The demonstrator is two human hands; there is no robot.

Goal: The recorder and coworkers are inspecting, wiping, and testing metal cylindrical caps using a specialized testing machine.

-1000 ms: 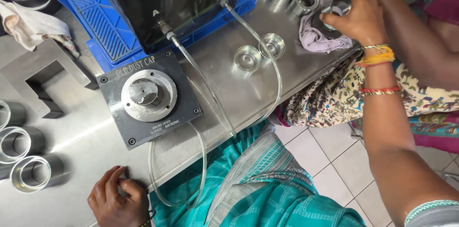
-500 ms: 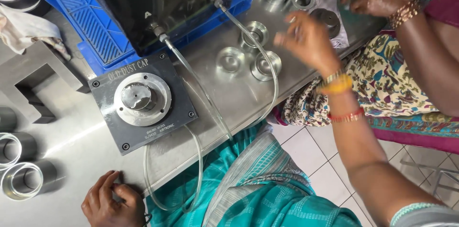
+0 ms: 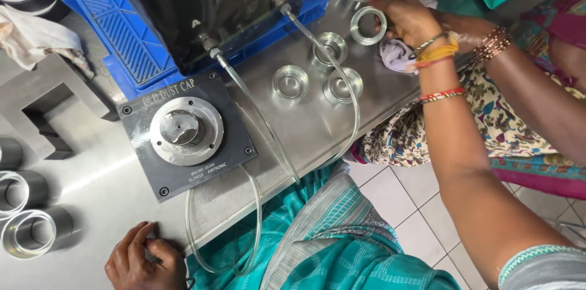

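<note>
The right hand (image 3: 406,15) reaches out over the steel table (image 3: 305,131) and pinches a shiny metal ring (image 3: 368,25) by its rim, thumb and fingers (image 3: 390,6) closed on the edge nearest them, the ring tilted with its open bore facing up; a white cloth (image 3: 395,53) lies just under the wrist, and a co-worker's bangled arm (image 3: 494,46) crosses close behind it; three more machined cups (image 3: 290,81) sit on the table on the palm side of the fingers, well apart from the grey gauge plate (image 3: 186,131) with its round seat. The left hand (image 3: 143,259) rests at the table's near edge, fingers curled loosely; whether it grips anything I cannot tell.

The ring looks stiff, thin-walled and fairly light, but polished and likely slippery; I judge a pinch across the rim, or a finger through the bore, the safest hold, since a drop could dent the edge.

Half a second ago the right hand hovered open above the cups with nothing in it; now it has moved further out and has the ring; the left hand has barely shifted.
</note>
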